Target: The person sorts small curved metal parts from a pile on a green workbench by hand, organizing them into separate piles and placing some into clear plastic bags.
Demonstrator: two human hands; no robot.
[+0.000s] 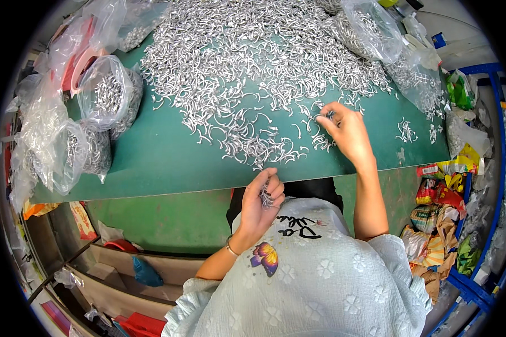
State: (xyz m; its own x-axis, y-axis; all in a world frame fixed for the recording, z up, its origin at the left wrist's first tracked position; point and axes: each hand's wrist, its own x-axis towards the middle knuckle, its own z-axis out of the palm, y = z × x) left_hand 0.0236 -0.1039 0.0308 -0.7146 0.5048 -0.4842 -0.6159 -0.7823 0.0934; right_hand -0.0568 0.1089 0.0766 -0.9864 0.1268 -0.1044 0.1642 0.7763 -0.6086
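A large spread of small curved silver metal pieces covers the far and middle part of the green tabletop. At the near edge of the table, my left hand is closed around a bunch of these pieces, which show between the fingers and palm. Farther right, my right hand reaches over the near right fringe of the spread. Its thumb and fingers are pinched together, with grey metal pieces showing at the fingertips.
Clear plastic bags filled with metal pieces stand at the table's left. Another filled bag lies at the right, near a small separate cluster of pieces. A blue metal rack with colourful packages stands beyond the right edge; shelving is at lower left.
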